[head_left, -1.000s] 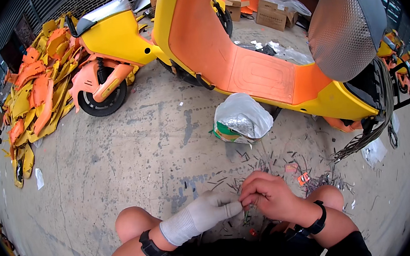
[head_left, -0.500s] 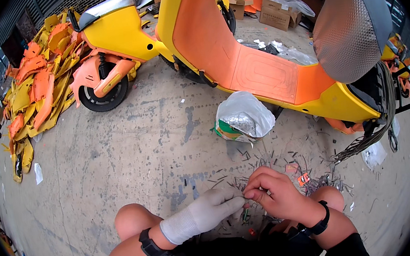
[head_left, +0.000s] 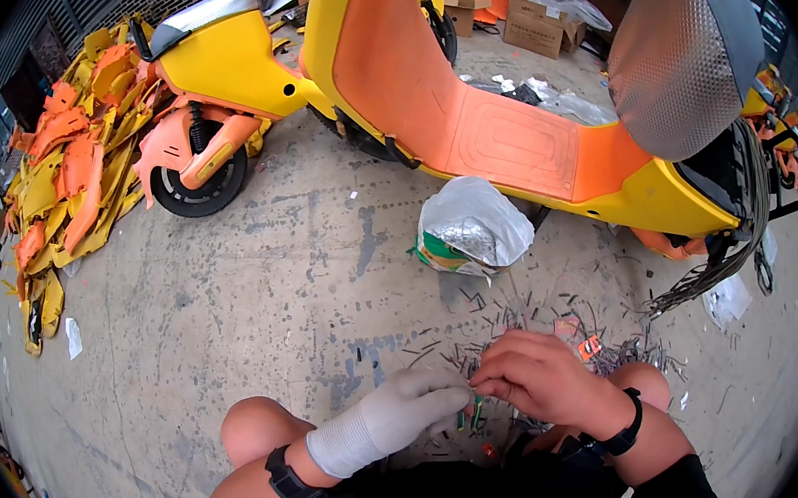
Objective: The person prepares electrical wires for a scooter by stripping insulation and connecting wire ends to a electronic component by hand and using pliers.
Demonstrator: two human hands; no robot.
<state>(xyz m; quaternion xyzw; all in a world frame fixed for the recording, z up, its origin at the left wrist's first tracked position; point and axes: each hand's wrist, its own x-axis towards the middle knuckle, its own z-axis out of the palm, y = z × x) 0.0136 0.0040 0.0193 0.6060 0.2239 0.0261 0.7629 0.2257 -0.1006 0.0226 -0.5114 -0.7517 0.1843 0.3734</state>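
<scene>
My left hand (head_left: pixel 404 410), in a pale grey knit glove, is closed with its fingertips pressed together. Bare, my right hand (head_left: pixel 537 376) pinches right beside those fingertips, so the two almost touch. Whatever lies between the fingers is too small to make out. Just below them a thin green piece (head_left: pixel 477 414) shows against the floor. Dark, short wire-like scraps (head_left: pixel 439 350) are strewn around and ahead of the hands. A small orange-red packet (head_left: pixel 588 349) lies to the right of my right hand.
A tub lined with a white plastic bag (head_left: pixel 476 226) stands ahead. Behind it is a yellow-and-orange scooter (head_left: pixel 514 144), with a bundle of cables (head_left: pixel 726 263) hanging at its right end. Far left, yellow and orange panels (head_left: pixel 79 166) are heaped; cardboard boxes (head_left: pixel 536 25) sit at the back.
My right hand has turned slightly, its fingers now reaching flatter toward the left. The gloved left hand has shifted a little to the left, still beside it.
</scene>
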